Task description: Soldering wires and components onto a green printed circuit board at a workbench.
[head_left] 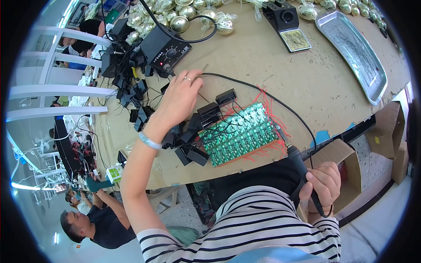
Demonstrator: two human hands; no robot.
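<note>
My right hand [322,184] is closed around the black handle of a soldering iron [298,164], whose metal tip points at the right edge of a green circuit board panel [239,133]. Red wires stick out around this panel, and thin black leads lie across it. Up and to the left, my left hand [182,94] reaches over the iron's cable, beside the plug of a black soldering station [165,50]. Its fingers are bent close together; their tips and anything between them are hidden. Black box-shaped parts [193,153] with leads crowd the panel's left side.
Gold round ornaments [180,24] are heaped at the back. An iron stand with a sponge tray [296,40] and a metal tray of thin wires [351,57] stand far right. Cardboard boxes [346,171] sit beyond the table's right edge. Another person [103,223] works at left.
</note>
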